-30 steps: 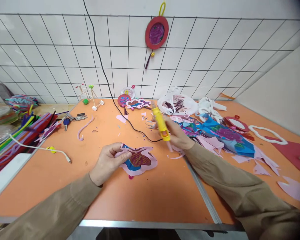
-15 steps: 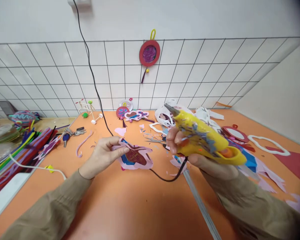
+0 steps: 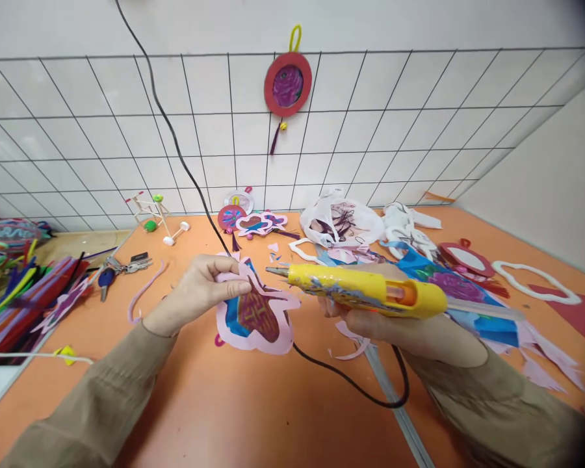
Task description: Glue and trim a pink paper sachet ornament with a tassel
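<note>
Between thumb and fingers, my left hand (image 3: 202, 289) pinches the upper left edge of a pink-edged flower-shaped cutout (image 3: 260, 315) with a blue and brown patterned middle. A small magenta loop (image 3: 219, 339) pokes out at its lower left. My right hand (image 3: 370, 322) is wrapped round a yellow hot glue gun (image 3: 361, 286), smeared with dried glue. The gun lies nearly level, its metal nozzle pointing left, close to the cutout's upper edge; I cannot tell if they touch. A clear glue stick (image 3: 487, 309) sticks out of its back. The black cord (image 3: 351, 376) loops below.
At the back are finished ornaments (image 3: 253, 224), a plastic bag (image 3: 341, 218) with dark tassels and a small stick model (image 3: 153, 218). Keys (image 3: 106, 278) and pipe cleaners (image 3: 24, 305) lie left. Patterned fabric (image 3: 448, 286) and a red-framed oval (image 3: 465, 260) lie right. A round ornament (image 3: 287, 84) hangs on the tiles.
The glue gun has swung level and moved left and down, bringing its nozzle to the cutout. The cutout is tilted up to show more of its face. The view has shifted slightly.
</note>
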